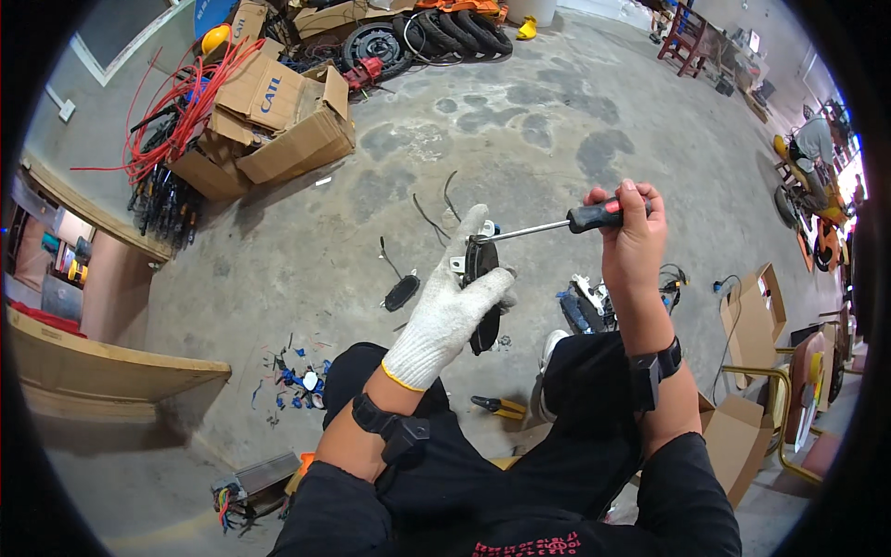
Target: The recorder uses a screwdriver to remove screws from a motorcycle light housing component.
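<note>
My left hand, in a white knitted glove, grips a black oblong part with pale tabs at its upper end. Bare, my right hand is closed on the handle of a screwdriver, black with a red patch. The screwdriver's shaft points left, and its tip meets the upper end of the black part near a tab. Where exactly the tip sits is too small to tell. Thin dark wires show just beyond the glove. A similar black oval piece with a wire lies on the floor to the left.
Between my feet lies a yellow-and-black hand tool. Small blue and white scraps are scattered at left, with a pile of parts at right. Cardboard boxes, red cable and tyres stand farther off. A person sits far right.
</note>
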`<state>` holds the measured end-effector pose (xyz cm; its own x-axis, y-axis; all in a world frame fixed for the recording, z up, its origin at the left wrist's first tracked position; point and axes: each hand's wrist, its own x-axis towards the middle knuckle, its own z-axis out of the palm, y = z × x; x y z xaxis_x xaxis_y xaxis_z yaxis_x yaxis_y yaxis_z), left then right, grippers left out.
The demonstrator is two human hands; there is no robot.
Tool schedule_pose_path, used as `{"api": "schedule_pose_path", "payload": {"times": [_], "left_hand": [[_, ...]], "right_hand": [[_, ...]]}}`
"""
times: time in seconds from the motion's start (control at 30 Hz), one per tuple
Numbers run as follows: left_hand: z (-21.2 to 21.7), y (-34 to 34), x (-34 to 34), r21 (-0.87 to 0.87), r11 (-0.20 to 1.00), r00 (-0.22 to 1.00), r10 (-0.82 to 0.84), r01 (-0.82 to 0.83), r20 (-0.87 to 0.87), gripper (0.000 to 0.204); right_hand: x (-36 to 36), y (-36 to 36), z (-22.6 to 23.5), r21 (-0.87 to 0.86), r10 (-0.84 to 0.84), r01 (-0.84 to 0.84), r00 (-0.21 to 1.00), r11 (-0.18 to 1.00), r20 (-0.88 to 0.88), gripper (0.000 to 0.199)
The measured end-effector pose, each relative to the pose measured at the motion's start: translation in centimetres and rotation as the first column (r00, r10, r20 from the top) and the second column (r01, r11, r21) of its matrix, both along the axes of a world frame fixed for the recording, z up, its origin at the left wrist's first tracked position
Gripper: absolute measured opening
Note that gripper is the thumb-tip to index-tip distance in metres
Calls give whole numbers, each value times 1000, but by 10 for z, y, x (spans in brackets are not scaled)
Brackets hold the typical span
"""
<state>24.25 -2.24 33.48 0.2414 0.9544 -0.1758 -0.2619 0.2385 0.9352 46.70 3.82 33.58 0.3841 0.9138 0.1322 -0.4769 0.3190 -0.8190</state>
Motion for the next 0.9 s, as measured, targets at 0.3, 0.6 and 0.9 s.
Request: {"api": "schedule_pose_path", "payload": {"times": [0.3,0.6,0.9], "left_hand": [[3,0,0,-2,1000,996,-5,5,-86,77],[-15,7,-2,242,965,889,199,-103,-413,78],[-21,3,-23,371,928,679,298,-42,-671,86]], "right_hand": [[-3,-2,0,-44,-23,24,999,999,31,26],[-13,-12,4,37,-229,232,901,972,369,28],[13,-12,8,-528,365,165,554,833,748,69]]}}
